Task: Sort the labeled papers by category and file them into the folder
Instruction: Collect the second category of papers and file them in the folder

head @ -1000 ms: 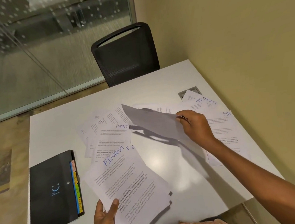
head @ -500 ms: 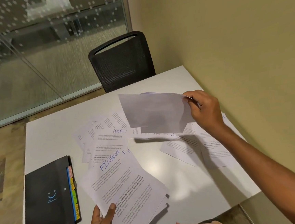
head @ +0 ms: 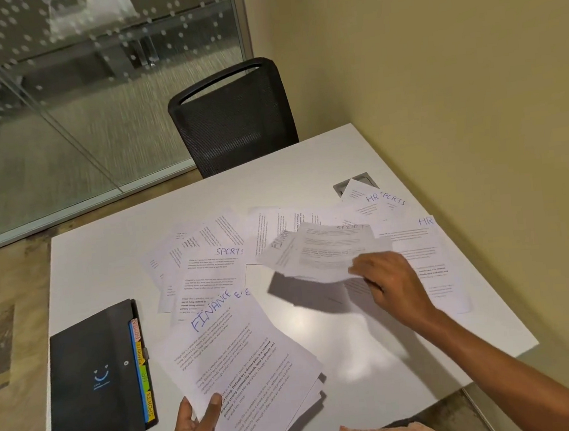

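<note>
My left hand [head: 195,429] grips the near corner of a stack of papers [head: 240,360] whose top sheet reads FINANCE. My right hand [head: 390,280] pinches a few blurred sheets [head: 324,253] held just above the table; one of them shows SPORTS at its top. Loose papers labeled SPORTS [head: 212,266] and HR [head: 422,237] lie spread over the white table [head: 101,265]. A black folder [head: 94,379] with colored tabs lies shut at the left.
A black mesh chair [head: 233,116] stands at the table's far side. A glass partition [head: 59,97] is at the back left and a yellow wall at the right. A grey cable cutout [head: 342,186] sits under papers at the far right.
My right hand lifted a sheet from the spread, raised it, then brought it down toward the table, now holding a few sheets face up. My left hand kept the FINANCE stack still.
</note>
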The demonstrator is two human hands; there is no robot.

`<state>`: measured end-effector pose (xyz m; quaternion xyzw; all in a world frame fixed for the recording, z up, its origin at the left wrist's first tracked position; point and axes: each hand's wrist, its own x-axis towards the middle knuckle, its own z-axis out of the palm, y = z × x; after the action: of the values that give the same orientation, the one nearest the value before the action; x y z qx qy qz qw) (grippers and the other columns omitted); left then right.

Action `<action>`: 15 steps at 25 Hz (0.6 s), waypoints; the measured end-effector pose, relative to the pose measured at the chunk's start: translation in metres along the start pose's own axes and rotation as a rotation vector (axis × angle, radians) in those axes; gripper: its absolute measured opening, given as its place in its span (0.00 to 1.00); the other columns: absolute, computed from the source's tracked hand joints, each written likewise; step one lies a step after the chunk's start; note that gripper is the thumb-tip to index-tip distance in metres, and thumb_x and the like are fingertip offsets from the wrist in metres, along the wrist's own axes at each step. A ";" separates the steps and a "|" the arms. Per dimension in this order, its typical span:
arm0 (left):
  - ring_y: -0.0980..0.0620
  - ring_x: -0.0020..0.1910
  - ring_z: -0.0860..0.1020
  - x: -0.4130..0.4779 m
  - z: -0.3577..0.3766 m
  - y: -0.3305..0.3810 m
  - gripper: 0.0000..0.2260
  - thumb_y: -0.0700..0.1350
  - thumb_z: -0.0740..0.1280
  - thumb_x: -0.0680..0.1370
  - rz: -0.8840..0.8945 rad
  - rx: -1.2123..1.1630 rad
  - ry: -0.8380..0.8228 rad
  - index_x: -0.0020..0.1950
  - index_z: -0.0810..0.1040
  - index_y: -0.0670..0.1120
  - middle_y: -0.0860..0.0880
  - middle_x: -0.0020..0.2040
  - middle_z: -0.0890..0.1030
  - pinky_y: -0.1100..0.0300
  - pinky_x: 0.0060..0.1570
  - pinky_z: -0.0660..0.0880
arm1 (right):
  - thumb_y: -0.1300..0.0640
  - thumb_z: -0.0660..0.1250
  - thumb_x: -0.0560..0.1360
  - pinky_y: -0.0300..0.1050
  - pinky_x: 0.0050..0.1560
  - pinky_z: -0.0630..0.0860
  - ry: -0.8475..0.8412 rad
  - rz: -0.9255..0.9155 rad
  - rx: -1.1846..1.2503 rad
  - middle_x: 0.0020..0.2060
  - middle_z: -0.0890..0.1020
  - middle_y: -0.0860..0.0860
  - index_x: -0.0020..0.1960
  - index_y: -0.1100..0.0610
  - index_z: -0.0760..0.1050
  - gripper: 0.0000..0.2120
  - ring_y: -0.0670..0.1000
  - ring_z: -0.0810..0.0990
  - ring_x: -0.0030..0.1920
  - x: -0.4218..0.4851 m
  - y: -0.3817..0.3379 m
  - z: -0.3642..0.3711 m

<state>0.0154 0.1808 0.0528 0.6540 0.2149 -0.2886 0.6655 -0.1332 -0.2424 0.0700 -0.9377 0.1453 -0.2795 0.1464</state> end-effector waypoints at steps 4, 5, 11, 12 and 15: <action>0.57 0.38 0.87 -0.002 0.002 0.000 0.14 0.32 0.68 0.82 -0.025 0.006 -0.027 0.63 0.80 0.48 0.49 0.50 0.89 0.65 0.38 0.83 | 0.66 0.83 0.68 0.56 0.54 0.84 -0.200 0.211 -0.015 0.61 0.87 0.56 0.49 0.47 0.90 0.17 0.59 0.86 0.62 -0.052 0.027 0.041; 0.58 0.39 0.87 -0.003 0.005 0.001 0.15 0.31 0.68 0.82 -0.029 0.008 -0.029 0.64 0.79 0.47 0.50 0.48 0.89 0.66 0.39 0.83 | 0.65 0.85 0.66 0.58 0.53 0.85 -0.239 0.330 0.002 0.62 0.87 0.57 0.47 0.46 0.90 0.17 0.60 0.86 0.62 -0.062 0.032 0.049; 0.54 0.43 0.88 -0.007 0.011 0.002 0.19 0.32 0.69 0.81 -0.037 0.018 -0.032 0.71 0.78 0.44 0.46 0.55 0.88 0.62 0.44 0.84 | 0.54 0.82 0.68 0.55 0.70 0.71 -0.540 0.919 0.034 0.76 0.73 0.51 0.52 0.38 0.84 0.17 0.53 0.70 0.79 -0.100 0.046 0.064; 0.54 0.44 0.88 -0.006 0.010 0.001 0.20 0.32 0.69 0.81 -0.041 0.016 -0.027 0.72 0.78 0.44 0.44 0.58 0.87 0.61 0.45 0.84 | 0.52 0.82 0.68 0.56 0.72 0.69 -0.662 0.923 0.006 0.76 0.69 0.51 0.59 0.40 0.82 0.22 0.53 0.66 0.80 -0.101 0.047 0.063; 0.53 0.46 0.88 -0.003 0.011 -0.001 0.21 0.31 0.69 0.81 -0.046 0.009 -0.027 0.73 0.77 0.43 0.40 0.64 0.84 0.60 0.48 0.84 | 0.45 0.83 0.61 0.58 0.68 0.72 -0.811 0.945 -0.063 0.72 0.66 0.53 0.72 0.46 0.70 0.43 0.56 0.66 0.77 -0.105 0.047 0.063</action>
<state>0.0117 0.1700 0.0548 0.6480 0.2195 -0.3138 0.6584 -0.1905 -0.2359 -0.0478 -0.8074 0.4855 0.1984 0.2700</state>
